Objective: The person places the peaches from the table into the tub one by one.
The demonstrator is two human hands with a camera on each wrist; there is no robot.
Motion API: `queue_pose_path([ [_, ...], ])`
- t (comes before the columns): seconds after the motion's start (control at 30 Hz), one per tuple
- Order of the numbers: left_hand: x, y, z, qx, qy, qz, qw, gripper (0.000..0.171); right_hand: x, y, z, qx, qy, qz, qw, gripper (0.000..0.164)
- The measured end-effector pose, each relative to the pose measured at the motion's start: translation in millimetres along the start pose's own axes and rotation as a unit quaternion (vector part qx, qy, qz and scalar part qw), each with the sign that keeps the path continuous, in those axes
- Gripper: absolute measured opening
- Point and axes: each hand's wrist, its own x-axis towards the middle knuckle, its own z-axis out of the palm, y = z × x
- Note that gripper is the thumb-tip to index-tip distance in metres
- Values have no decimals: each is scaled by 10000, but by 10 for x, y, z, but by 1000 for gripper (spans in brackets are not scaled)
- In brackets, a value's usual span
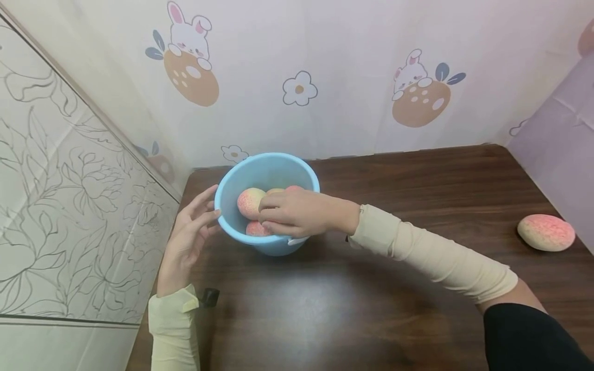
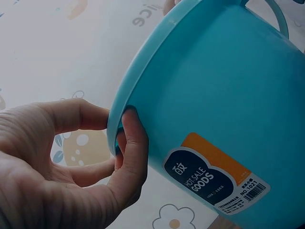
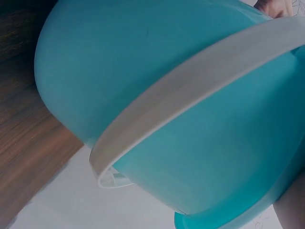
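Note:
A light blue bucket [image 1: 266, 165] stands upright on the dark wooden table, with several pink-and-yellow peaches [image 1: 251, 203] inside. At its left side, my left hand [image 1: 187, 237] pinches the rim [image 2: 125, 90] between thumb and fingers. My right hand [image 1: 299, 212] reaches over the near right rim into the bucket, its fingertips bent among the peaches. Whether those fingers grip a peach is hidden by the hand itself. In the right wrist view, the bucket's white handle [image 3: 190, 86] hangs across its outer wall, and the right hand's fingers are out of sight.
Far to the right on the table [image 1: 371, 309] lies one more peach [image 1: 546, 233]. A curtain [image 1: 343, 46] printed with bunnies rises behind the bucket. A white panel [image 1: 69, 206] with flower line drawings borders the left side.

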Motion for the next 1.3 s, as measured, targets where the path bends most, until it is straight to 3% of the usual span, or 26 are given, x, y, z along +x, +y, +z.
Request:
queue_pose_path([
  [0.43,-9,4,3,60,39,-83,9999,61,-62,-51,-54,-602,167,213,9978,26],
  [0.87,-13,7,13,66,49,-31,10000,61,-272,-159,-299,-1328,886,180,9870,21],
  [1.03,-18,3,4,26,-15,30,10000,61,-422,-186,-370,-1580,935,364,9823,21],
  [1.3,-21,-4,-4,-16,-84,91,9999,61,-707,-202,-432,-1666,1015,1015,9755,28],
])
